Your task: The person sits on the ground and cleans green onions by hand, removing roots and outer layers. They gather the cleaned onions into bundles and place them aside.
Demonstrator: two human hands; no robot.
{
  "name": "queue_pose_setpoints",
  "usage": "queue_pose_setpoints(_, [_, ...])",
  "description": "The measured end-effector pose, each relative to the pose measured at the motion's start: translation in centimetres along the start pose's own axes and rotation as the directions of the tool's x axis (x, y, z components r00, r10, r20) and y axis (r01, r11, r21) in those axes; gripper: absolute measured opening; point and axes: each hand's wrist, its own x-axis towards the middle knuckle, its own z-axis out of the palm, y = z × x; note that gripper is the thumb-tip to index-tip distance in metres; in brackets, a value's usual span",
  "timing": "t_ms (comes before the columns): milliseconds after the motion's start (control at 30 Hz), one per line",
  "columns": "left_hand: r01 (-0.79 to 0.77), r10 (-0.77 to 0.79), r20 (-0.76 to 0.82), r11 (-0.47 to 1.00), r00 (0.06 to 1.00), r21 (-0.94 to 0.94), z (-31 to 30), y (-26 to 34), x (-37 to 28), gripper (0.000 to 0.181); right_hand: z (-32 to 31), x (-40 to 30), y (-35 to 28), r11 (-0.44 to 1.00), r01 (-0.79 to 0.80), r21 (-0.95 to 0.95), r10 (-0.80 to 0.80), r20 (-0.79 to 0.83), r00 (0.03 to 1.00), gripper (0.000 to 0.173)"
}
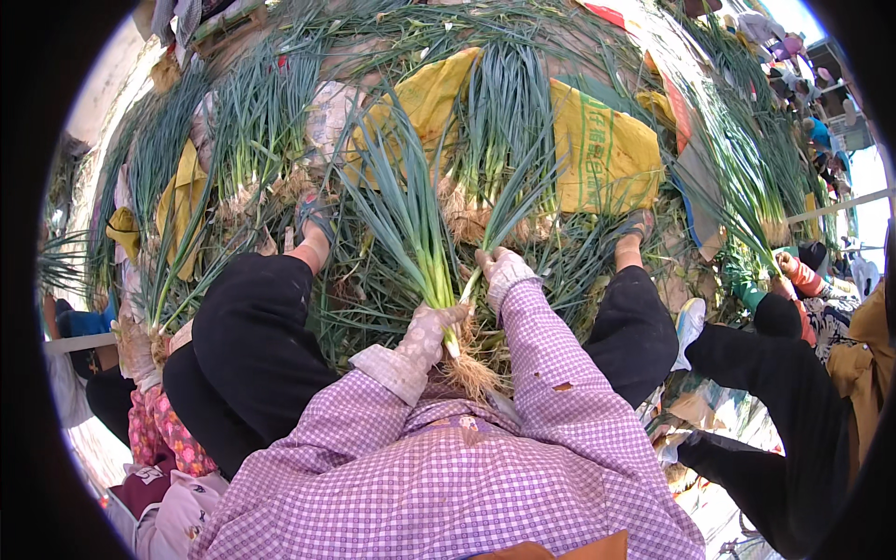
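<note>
My left hand (425,337), in a pale work glove, is closed around a bunch of green onions (428,259) near its white stems. Their roots (470,371) hang below that hand towards my lap, and the long leaves spread up and to the left. To its right, my gloved right hand (505,271) grips a separate green onion stalk (516,203), whose leaves lean up and right. The lower end of this stalk slants down beside the bunch. Just beyond my hands lies a larger pile of green onions (500,126) with roots facing me.
Yellow woven sacks (607,150) flank the pile, and loose leaves (371,273) litter the ground. Another heap of green onions (262,119) lies to the left. My feet stand either side. Close by, a person on the left (164,427) and one on the right (805,280) hold green onions.
</note>
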Motion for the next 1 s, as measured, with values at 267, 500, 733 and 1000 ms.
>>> queue_pose_setpoints(267, [0.007, -0.009, -0.014, 0.993, 1.0, -0.122, -2.1, -0.7, 1.8, 0.017, -5.4, -13.6, 0.0, 0.845, 0.144, 0.515, -0.506, 0.683, 0.527, 0.014])
queue_pose_setpoints(500, [0.272, -0.08, 0.449, 0.884, 0.89, -0.381, -0.5, 0.8, -1.6, 0.031, -2.1, -6.8, 3.5, 0.291, -0.379, 0.878, -0.106, 0.424, 0.9, 0.042])
queue_pose_setpoints(733, [0.137, -0.041, 0.391, 0.965, 0.92, -0.221, -7.5, -1.3, 1.0, 0.038, -0.1, -7.8, -2.9, 0.729, -0.045, 0.683, -0.128, 0.201, 0.971, 0.04])
queue_pose_setpoints(1000, [0.253, -0.172, 0.32, 0.939, 0.932, -0.234, -2.9, 0.0, -0.2, 0.031, 1.0, -6.2, -0.2, 0.842, 0.061, 0.536, -0.208, 0.219, 0.953, 0.042])
